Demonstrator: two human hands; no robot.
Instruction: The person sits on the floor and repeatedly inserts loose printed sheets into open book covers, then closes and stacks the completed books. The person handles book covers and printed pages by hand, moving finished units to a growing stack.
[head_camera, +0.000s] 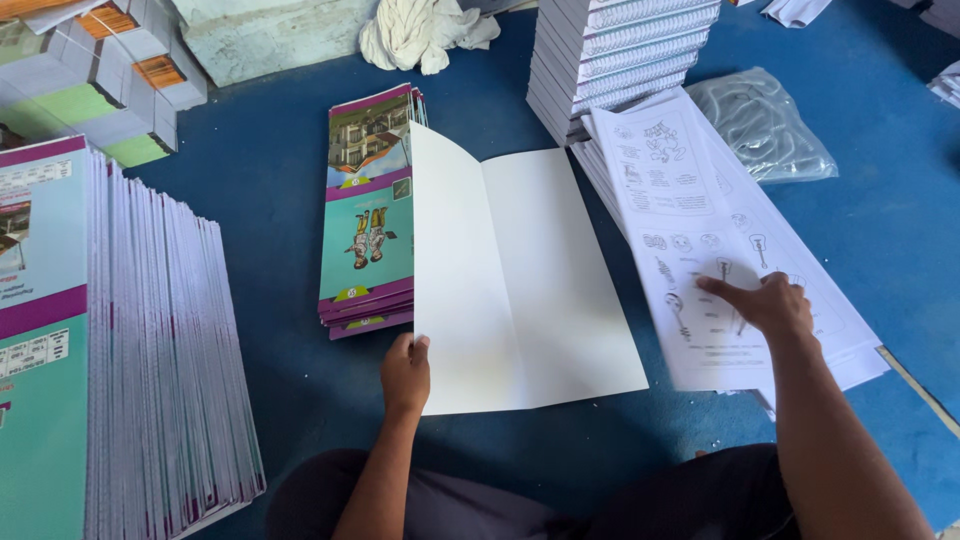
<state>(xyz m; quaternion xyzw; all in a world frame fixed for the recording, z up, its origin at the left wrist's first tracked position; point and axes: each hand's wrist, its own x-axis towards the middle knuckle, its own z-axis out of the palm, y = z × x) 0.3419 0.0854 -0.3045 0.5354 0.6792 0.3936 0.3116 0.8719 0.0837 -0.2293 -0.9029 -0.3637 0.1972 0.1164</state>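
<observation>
Between the hands, open white cover (left hand pinching its edge, right hand flat on printed sheets).

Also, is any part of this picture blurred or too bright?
Head view: the right hand on the white printed sheets looks slightly motion-blurred; the open white folded cover under the left hand is bright, nearly washed out; light is soft, shadows faint.

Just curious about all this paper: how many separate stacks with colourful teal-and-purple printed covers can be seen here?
2. A tall fanned stack of teal-and-purple covers stands at far left; a smaller stack of colourful covers lies beside the open white folded card. Others may lie outside the view.
</observation>
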